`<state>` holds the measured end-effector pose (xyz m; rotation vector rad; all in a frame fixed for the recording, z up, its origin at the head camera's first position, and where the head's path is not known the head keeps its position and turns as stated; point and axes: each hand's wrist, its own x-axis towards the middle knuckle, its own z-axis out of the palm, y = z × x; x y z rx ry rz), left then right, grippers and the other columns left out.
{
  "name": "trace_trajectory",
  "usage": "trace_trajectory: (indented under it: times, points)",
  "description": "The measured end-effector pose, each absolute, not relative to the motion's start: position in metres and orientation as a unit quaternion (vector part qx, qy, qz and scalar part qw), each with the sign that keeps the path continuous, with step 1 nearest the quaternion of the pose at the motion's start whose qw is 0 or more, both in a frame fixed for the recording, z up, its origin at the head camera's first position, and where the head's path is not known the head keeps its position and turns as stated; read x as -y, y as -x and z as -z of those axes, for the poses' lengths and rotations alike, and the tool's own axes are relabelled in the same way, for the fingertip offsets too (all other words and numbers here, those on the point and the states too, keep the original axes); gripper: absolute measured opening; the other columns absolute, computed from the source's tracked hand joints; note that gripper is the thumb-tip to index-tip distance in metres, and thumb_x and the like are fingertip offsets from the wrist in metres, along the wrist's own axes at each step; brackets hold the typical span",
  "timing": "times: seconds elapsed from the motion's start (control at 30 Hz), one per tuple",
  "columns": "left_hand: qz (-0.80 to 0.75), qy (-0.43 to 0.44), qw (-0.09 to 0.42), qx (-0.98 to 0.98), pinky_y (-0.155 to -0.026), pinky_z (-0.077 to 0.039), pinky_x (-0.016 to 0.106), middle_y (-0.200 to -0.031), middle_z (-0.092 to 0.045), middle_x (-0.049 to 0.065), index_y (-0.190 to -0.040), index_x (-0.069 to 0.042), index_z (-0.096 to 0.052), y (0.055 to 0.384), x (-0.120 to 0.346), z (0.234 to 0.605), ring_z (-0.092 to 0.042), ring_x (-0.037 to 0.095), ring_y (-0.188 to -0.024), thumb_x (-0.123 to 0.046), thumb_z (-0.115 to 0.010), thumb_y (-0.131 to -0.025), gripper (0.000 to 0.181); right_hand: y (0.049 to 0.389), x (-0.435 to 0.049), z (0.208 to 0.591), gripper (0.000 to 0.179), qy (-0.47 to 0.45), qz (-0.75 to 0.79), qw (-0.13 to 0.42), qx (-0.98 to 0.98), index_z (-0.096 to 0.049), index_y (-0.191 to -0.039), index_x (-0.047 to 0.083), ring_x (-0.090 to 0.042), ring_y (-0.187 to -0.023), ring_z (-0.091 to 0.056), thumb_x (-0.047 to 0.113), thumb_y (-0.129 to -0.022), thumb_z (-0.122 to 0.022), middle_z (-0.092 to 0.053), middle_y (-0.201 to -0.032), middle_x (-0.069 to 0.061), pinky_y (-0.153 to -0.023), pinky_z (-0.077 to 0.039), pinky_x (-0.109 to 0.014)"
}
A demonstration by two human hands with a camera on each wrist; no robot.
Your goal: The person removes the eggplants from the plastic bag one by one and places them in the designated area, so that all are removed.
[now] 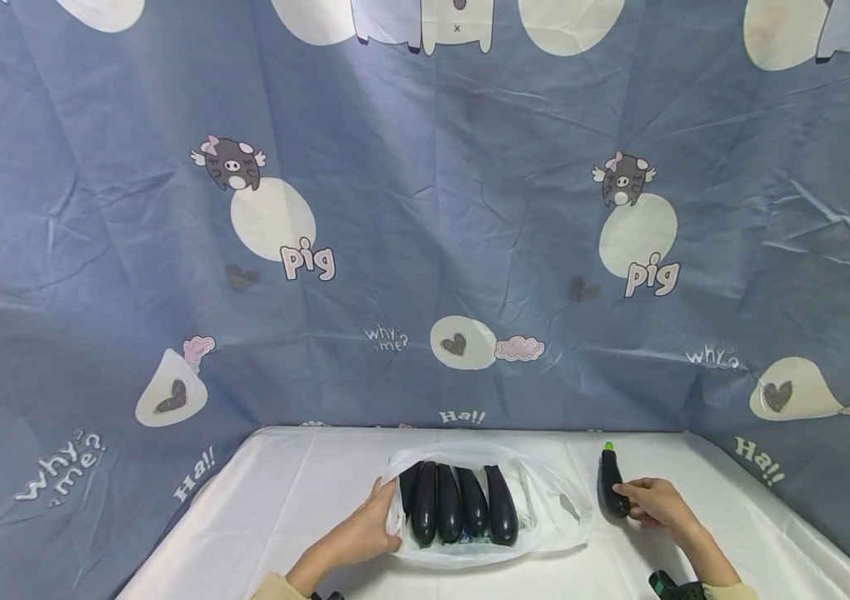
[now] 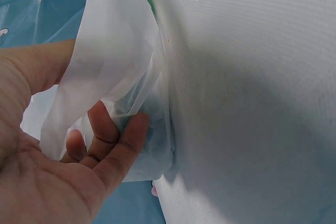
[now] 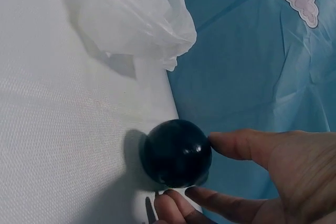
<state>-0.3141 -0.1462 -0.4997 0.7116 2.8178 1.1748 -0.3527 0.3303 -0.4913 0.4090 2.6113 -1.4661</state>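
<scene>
A white plastic bag (image 1: 470, 560) lies on the table with its mouth spread wide. Several dark eggplants (image 1: 449, 504) are side by side inside it. My left hand (image 1: 365, 529) holds the bag's left edge; in the left wrist view the thumb goes behind the plastic (image 2: 113, 35) while the curled fingers (image 2: 118, 153) touch it from the other side. To the right of the bag, a single eggplant (image 1: 610, 479) with a bright green stem end points toward the back of the table. My right hand (image 1: 657, 504) grips it near its thick end, thumb and fingers on opposite sides (image 3: 178, 153).
A white cloth covers the table (image 1: 305, 475). Behind it and at both sides hangs a blue printed curtain (image 1: 425, 250). The bag's loose right handle (image 1: 571, 508) spreads toward the single eggplant. A dark band (image 1: 668, 586) sits on the right wrist.
</scene>
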Motion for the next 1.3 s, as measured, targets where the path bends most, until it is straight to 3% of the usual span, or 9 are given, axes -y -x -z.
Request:
trace_trajectory:
  times: [0.37,0.5,0.8,1.07,1.2,1.3]
  points:
    - [-0.375,-0.223,0.003,-0.9,-0.11,-0.012,0.071,-0.157,-0.023,0.024,-0.152,-0.002,-0.024,0.3151,0.1465,0.5005,-0.008,0.058,-0.141,-0.006,-0.074,-0.061,0.103,0.3554,-0.3315,0.4919,0.063,-0.137,0.49,0.058,-0.859,-0.045,-0.128,-0.017,-0.011,-0.066,-0.06,0.027,-0.087,-0.064,-0.066,-0.089,-0.014,-0.063,-0.055,-0.028]
    - [-0.372,-0.226,0.001,-0.9,-0.11,-0.013,0.07,-0.157,-0.023,0.025,-0.152,-0.001,-0.024,0.3154,0.1472,0.5018,-0.008,0.058,-0.141,-0.006,-0.073,-0.061,0.103,0.3561,-0.3329,0.4949,0.057,-0.143,0.486,0.049,-0.861,-0.048,-0.126,-0.016,-0.011,-0.063,-0.057,0.026,-0.089,-0.06,-0.061,-0.087,-0.013,-0.06,-0.054,-0.028]
    - [-0.369,-0.234,-0.005,-0.9,-0.111,-0.013,0.069,-0.156,-0.025,0.026,-0.151,0.001,-0.024,0.3138,0.1472,0.5004,-0.009,0.059,-0.14,-0.004,-0.073,-0.061,0.102,0.3587,-0.3362,0.4983,0.069,-0.153,0.461,0.05,-0.873,-0.048,-0.128,-0.014,-0.018,-0.073,-0.05,0.04,-0.088,-0.061,-0.053,-0.088,-0.012,-0.061,-0.05,-0.028]
    - [-0.37,-0.229,0.003,-0.9,-0.111,-0.012,0.069,-0.156,-0.024,0.025,-0.151,-0.001,-0.024,0.3135,0.1473,0.5014,-0.008,0.058,-0.141,-0.006,-0.073,-0.062,0.102,0.3575,-0.3357,0.4961,0.069,-0.16,0.452,0.051,-0.876,-0.05,-0.127,-0.014,-0.021,-0.078,-0.055,0.039,-0.085,-0.064,-0.061,-0.1,-0.022,-0.062,-0.05,-0.029]
    - [-0.369,-0.228,0.002,-0.901,-0.111,-0.012,0.069,-0.157,-0.024,0.024,-0.151,-0.001,-0.024,0.3145,0.1469,0.5017,-0.009,0.057,-0.141,-0.006,-0.073,-0.062,0.102,0.3577,-0.3358,0.4963,0.07,-0.158,0.449,0.049,-0.878,-0.048,-0.127,-0.015,-0.022,-0.079,-0.056,0.04,-0.085,-0.064,-0.061,-0.104,-0.026,-0.062,-0.051,-0.03]
    - [-0.37,-0.228,0.001,-0.9,-0.111,-0.012,0.069,-0.156,-0.025,0.024,-0.151,-0.001,-0.025,0.3149,0.1469,0.5017,-0.009,0.057,-0.141,-0.006,-0.074,-0.061,0.102,0.3584,-0.3364,0.497,0.075,-0.158,0.442,0.047,-0.882,-0.046,-0.129,-0.015,-0.03,-0.089,-0.06,0.043,-0.085,-0.063,-0.056,-0.114,-0.033,-0.064,-0.053,-0.032]
